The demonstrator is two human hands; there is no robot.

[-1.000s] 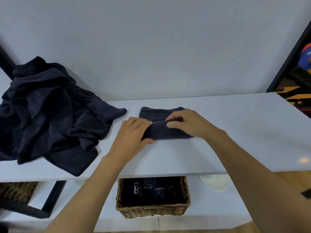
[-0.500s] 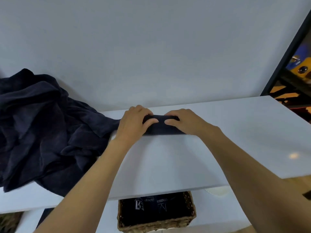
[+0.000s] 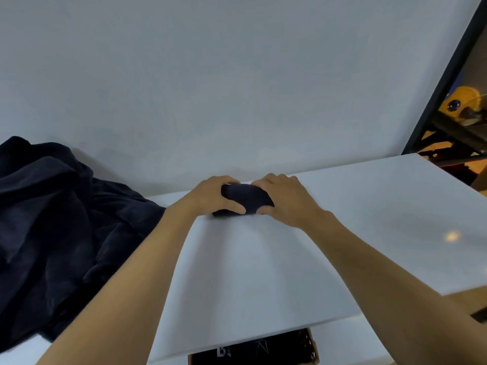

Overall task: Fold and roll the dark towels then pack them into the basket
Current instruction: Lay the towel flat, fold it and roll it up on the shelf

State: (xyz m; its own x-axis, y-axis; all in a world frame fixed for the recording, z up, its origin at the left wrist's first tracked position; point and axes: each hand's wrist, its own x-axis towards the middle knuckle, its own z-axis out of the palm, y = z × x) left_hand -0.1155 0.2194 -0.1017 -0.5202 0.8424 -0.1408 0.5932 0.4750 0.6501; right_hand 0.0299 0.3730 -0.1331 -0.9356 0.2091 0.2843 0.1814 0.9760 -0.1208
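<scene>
A heap of dark towels (image 3: 52, 233) sprawls over the left end of the counter (image 3: 263, 272) and is cut off by the frame edge; how many it holds cannot be told. Just right of it, the left grip (image 3: 210, 197) curls around one end of a single rolled towel (image 3: 246, 197), which lies near the counter's back edge by the wall. The right grip (image 3: 284, 198) clasps the other end, so only the roll's middle shows. Bare counter spreads toward the near edge and to the right. Below that edge one wicker basket (image 3: 313, 350) peeks out, mostly hidden, with dark cloth inside. At far right stand a black post (image 3: 448, 75) and a blurred yellow object (image 3: 458, 101).
</scene>
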